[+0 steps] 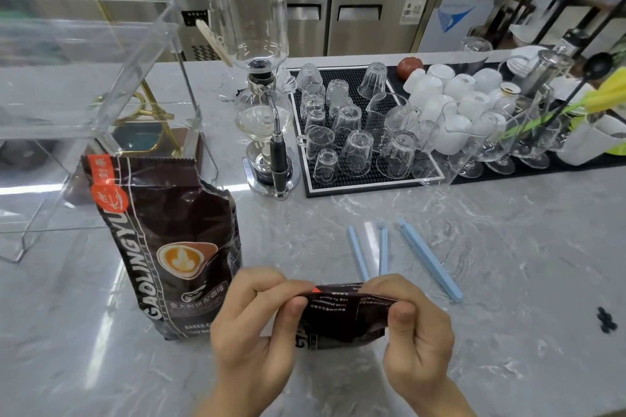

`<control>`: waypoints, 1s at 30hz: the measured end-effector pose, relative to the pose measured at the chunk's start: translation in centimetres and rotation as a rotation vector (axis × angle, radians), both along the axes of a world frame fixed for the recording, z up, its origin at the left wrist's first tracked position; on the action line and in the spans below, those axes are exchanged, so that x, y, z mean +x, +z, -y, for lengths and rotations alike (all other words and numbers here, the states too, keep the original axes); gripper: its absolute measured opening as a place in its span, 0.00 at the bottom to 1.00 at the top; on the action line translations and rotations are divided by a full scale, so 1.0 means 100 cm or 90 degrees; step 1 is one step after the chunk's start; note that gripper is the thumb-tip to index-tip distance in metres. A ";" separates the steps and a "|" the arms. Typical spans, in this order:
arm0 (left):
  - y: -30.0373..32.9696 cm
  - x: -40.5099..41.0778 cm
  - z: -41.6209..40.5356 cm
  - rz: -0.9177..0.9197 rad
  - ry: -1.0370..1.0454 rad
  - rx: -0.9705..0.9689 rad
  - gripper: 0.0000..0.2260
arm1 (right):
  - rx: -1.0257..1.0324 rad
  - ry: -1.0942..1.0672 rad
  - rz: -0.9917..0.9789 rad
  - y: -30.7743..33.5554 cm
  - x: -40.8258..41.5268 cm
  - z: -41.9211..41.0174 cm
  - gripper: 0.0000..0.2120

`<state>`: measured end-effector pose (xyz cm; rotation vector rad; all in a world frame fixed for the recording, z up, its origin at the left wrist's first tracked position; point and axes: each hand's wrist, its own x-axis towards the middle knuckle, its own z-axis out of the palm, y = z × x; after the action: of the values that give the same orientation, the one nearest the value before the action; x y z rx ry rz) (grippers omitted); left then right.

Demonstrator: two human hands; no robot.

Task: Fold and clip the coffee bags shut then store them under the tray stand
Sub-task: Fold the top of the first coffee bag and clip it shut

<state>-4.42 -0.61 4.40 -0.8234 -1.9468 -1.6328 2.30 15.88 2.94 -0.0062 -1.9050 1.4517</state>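
While both hands [333, 332] pinch one coffee bag [342, 318], blue clips [382, 252] lie beyond.

Grey marbled stone counter [508, 281], bearing an upright dark brown coffee bag with orange label [176, 247], three pale blue plastic sealing clips [428, 259] side by side, clear acrylic tray stand [84, 78], glass siphon brewer [261, 95], black rubber mat [342, 186] of upturned glasses [352, 149], white cups [450, 88].
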 end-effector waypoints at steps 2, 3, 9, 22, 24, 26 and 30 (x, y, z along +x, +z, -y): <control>0.005 0.000 0.003 -0.015 0.012 -0.002 0.08 | -0.011 0.014 -0.010 0.004 0.002 -0.001 0.22; 0.006 0.000 0.005 -0.019 0.017 -0.004 0.06 | -0.013 0.017 -0.008 0.005 0.003 -0.001 0.23; 0.013 0.000 0.007 -0.016 0.021 -0.005 0.07 | -0.037 0.041 0.014 0.009 0.003 -0.007 0.20; 0.012 0.000 0.010 -0.008 0.017 -0.015 0.07 | 0.108 -0.166 0.402 -0.023 -0.018 -0.058 0.06; 0.012 0.001 0.010 -0.002 0.015 -0.009 0.07 | 0.166 -0.156 0.469 -0.030 -0.023 -0.062 0.06; 0.012 0.001 0.010 0.002 0.015 -0.011 0.07 | 0.223 -0.158 0.520 -0.036 -0.028 -0.063 0.10; 0.013 0.003 0.010 0.009 0.014 -0.010 0.06 | 0.317 -0.163 0.594 -0.036 -0.039 -0.059 0.16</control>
<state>-4.13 -1.66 5.70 -0.7953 -1.9737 -1.6159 -1.62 21.78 -0.67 -0.7795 -2.8236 0.7965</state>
